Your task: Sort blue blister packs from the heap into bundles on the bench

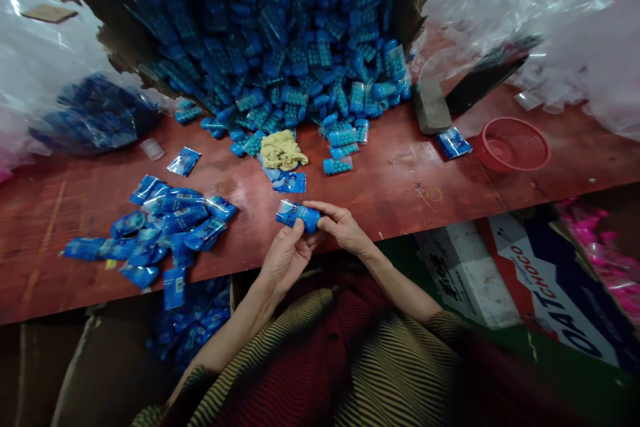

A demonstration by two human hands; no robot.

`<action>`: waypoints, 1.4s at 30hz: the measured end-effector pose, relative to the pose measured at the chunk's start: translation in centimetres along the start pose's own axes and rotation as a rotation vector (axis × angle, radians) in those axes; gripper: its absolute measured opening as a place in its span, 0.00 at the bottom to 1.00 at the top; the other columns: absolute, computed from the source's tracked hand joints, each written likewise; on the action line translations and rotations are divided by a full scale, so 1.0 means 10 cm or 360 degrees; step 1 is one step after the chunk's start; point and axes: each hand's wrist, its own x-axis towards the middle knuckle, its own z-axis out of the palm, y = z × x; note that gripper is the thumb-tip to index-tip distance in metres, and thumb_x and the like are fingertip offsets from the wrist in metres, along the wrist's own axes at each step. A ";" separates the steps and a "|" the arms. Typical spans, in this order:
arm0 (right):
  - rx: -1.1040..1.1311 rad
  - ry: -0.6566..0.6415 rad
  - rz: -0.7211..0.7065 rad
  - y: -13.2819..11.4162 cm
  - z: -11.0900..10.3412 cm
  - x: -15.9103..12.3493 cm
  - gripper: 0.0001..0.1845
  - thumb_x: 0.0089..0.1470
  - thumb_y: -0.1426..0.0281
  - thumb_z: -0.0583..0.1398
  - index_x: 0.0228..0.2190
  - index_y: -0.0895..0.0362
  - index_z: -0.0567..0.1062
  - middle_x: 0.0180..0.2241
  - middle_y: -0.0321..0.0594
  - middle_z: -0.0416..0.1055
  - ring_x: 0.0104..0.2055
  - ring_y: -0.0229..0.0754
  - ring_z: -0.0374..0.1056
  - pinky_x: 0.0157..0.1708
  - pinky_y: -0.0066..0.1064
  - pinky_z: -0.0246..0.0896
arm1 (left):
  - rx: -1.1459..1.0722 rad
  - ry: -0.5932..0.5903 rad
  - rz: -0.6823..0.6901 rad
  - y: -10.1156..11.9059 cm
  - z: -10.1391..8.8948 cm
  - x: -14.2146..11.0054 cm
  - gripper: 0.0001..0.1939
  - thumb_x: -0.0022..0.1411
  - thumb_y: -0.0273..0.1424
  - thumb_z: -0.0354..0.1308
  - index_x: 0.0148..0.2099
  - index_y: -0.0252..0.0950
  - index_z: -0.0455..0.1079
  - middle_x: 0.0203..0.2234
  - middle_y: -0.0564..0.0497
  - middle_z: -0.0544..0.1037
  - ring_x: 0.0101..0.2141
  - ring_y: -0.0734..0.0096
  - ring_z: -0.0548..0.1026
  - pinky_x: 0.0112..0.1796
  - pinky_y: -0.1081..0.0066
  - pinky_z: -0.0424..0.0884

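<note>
A small blue packet is held between both hands just above the near edge of the red table. My left hand grips its near left end with thumb and fingers closed. My right hand pinches its right end from above. A blue empty sleeve lies flat on the table just beyond the hands, next to a crumpled yellow cloth.
A big heap of blue capsule packs spills from a cardboard box at the back. A pile of blue packets lies at the left. A red basket and a wooden block stand at the right. Boxes sit below.
</note>
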 end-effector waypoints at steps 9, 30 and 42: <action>0.0150 0.0076 0.0107 0.11 0.02 -0.04 0.36 0.42 0.54 0.65 0.54 0.49 0.67 0.47 0.38 0.71 0.44 0.40 0.68 0.48 0.33 0.62 | 0.0065 -0.0011 -0.0001 -0.06 0.01 -0.02 0.15 0.50 0.33 0.66 0.41 0.33 0.73 0.36 0.50 0.80 0.39 0.70 0.77 0.49 0.68 0.68; -0.0691 0.0243 -0.0202 -0.07 0.24 -0.15 0.12 0.52 0.69 0.60 0.40 0.53 0.74 0.44 0.41 0.69 0.50 0.42 0.64 0.53 0.36 0.57 | 0.0241 0.0296 0.0361 -0.04 -0.12 -0.01 0.14 0.44 0.33 0.69 0.32 0.34 0.71 0.28 0.55 0.76 0.31 0.76 0.72 0.40 0.73 0.67; -0.0301 0.0291 0.0147 0.01 0.35 -0.13 0.17 0.48 0.66 0.63 0.42 0.54 0.74 0.37 0.36 0.73 0.37 0.38 0.68 0.43 0.32 0.64 | 0.0401 0.0428 0.0491 -0.05 -0.32 -0.05 0.12 0.45 0.30 0.67 0.35 0.33 0.74 0.29 0.53 0.79 0.31 0.74 0.74 0.41 0.72 0.67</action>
